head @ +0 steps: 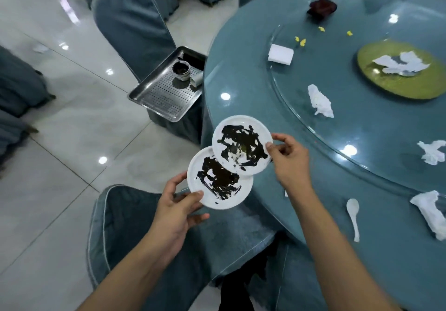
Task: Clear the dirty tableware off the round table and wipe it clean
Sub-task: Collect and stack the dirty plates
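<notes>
Left hand (179, 204) pinches the lower smeared plate (218, 180); right hand (288, 158) pinches the upper plate (242, 144), which overlaps and partly hides the lower one beside the round table (241, 74).

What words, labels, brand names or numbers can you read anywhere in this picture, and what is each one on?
None: no readable text shows anywhere in this view.
The two white plates, one in the left hand and one in the right hand, carry only dark sauce smears, no print.
The metal tray, white spoon, white block and gold plate show no marks or labels.
</notes>
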{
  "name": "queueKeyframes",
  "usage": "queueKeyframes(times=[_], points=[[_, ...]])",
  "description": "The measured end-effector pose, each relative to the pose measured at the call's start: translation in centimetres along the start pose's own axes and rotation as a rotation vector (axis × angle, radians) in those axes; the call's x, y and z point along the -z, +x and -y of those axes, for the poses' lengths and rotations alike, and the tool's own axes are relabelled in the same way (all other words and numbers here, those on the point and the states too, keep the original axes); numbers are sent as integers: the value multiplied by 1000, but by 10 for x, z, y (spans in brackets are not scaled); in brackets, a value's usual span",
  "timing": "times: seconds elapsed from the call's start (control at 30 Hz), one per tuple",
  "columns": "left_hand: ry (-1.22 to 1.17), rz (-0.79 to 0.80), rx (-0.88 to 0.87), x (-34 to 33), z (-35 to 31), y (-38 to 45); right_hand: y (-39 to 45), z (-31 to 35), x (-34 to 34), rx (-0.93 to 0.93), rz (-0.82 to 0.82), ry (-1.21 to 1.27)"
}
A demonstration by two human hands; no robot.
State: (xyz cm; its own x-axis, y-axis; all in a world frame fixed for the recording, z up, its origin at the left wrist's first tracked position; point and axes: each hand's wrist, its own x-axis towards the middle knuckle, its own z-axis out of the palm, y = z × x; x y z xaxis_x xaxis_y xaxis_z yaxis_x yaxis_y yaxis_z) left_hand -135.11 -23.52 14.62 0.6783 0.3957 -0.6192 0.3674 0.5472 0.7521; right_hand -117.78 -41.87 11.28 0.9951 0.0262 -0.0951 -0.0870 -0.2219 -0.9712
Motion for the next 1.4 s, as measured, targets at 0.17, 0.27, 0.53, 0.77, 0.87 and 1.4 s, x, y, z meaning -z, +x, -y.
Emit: queueKeyframes(times=[0.17,0.27,0.53,0.77,0.87,1.4], points=[[-32,66,-22,68,-15,-21,-76,24,-64,70,74,-128],[-31,81,-50,120,-27,-35,-123,37,-110,109,146,-171],[-17,94,-45,255,-64,-57,-213,65,-228,83,165,-188],[-96,38,-48,312,-112,-45,-213,97,-302,145,177,-305],[-118,32,-35,319,-127,-34,-204,103,-318,155,186,-327],[99,-70,-103,323,-255,164,-37,123,-432,342,185,-598]])
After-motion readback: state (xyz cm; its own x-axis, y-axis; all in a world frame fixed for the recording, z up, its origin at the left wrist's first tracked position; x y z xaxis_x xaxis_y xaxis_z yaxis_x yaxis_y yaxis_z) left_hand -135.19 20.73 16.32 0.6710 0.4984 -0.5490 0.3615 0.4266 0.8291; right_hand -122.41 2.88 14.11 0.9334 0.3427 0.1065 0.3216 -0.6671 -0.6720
